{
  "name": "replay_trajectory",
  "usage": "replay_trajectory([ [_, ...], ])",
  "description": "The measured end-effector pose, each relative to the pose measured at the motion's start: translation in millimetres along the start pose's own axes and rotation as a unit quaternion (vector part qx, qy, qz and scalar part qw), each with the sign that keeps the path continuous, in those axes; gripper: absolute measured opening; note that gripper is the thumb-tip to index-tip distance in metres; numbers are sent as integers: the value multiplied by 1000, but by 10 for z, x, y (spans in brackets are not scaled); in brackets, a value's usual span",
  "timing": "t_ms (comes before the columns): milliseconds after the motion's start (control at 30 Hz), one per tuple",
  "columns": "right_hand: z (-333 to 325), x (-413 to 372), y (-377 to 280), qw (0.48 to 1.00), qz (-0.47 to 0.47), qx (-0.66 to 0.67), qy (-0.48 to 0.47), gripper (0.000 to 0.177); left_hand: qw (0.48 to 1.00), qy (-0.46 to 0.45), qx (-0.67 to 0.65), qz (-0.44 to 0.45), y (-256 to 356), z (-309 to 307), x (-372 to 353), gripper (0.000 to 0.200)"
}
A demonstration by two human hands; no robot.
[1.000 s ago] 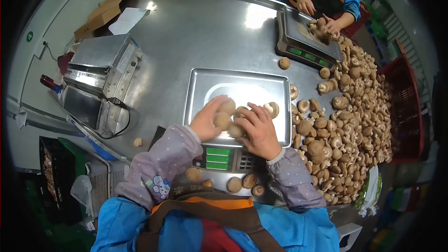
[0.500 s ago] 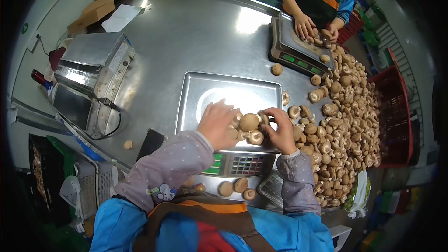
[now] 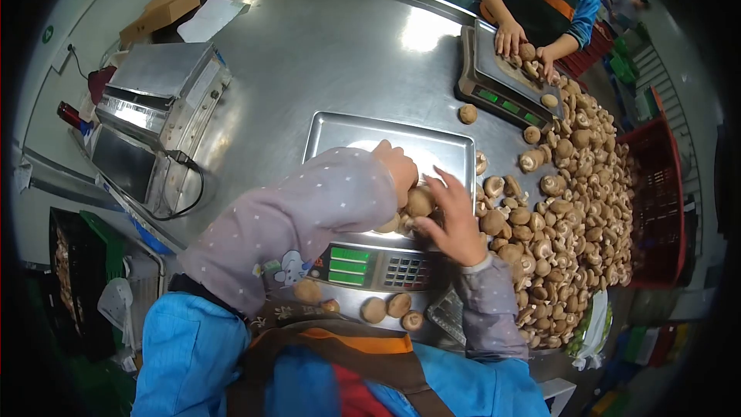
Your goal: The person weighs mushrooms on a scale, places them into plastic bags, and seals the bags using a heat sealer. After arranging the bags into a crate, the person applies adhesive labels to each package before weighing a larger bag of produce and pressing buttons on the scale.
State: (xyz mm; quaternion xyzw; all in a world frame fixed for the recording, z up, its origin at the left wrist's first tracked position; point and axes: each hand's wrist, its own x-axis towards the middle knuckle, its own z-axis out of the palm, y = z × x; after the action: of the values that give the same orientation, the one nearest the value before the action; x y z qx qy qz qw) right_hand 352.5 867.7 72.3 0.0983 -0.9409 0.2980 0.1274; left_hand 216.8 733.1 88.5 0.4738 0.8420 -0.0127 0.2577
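Note:
Several brown mushrooms (image 3: 420,201) lie bunched on the steel weighing tray (image 3: 324,130), between my two hands. My left hand (image 3: 397,171) is curled over their far left side, its knuckles up. Its fingertips point down out of sight, so what it grips is hidden. On the other side is my right hand (image 3: 454,220), fingers and thumb spread beside the mushrooms, holding none that I can see. Below the tray, the scale's green display (image 3: 349,266) and keypad (image 3: 405,272) show. A few loose mushrooms (image 3: 374,310) lie in front of the scale.
A large mushroom heap (image 3: 571,216) covers the table's right side, with a red crate (image 3: 652,193) beyond it. Across the table, a co-worker's hands (image 3: 510,37) handle mushrooms on another scale (image 3: 502,104). A metal machine (image 3: 154,108) with a cable stands at left.
My left hand has turned from lying flat to curled, its forearm swinging across the tray. My right hand has let go of a mushroom at the bunch's right side and spread its fingers.

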Motion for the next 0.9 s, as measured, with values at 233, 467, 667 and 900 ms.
replay_trajectory([
  [233, 325, -122, 121, 994, 13, 75, 73, 54, 991, 4, -131, -7, -38, 28, -9, 41],
  [467, 374, -154, 52, 989, 41, 30, 139, 56, 934, 177, -302, 76, -158, 520, -119, 41],
  [667, 315, -187, 26, 990, 63, 57, 112, 68, 899, 389, -194, 57, -162, 476, -378, 73],
  [900, 573, -190, 76, 987, 79, -11, 142, 54, 931, 321, -142, 97, -63, 827, -325, 98],
])
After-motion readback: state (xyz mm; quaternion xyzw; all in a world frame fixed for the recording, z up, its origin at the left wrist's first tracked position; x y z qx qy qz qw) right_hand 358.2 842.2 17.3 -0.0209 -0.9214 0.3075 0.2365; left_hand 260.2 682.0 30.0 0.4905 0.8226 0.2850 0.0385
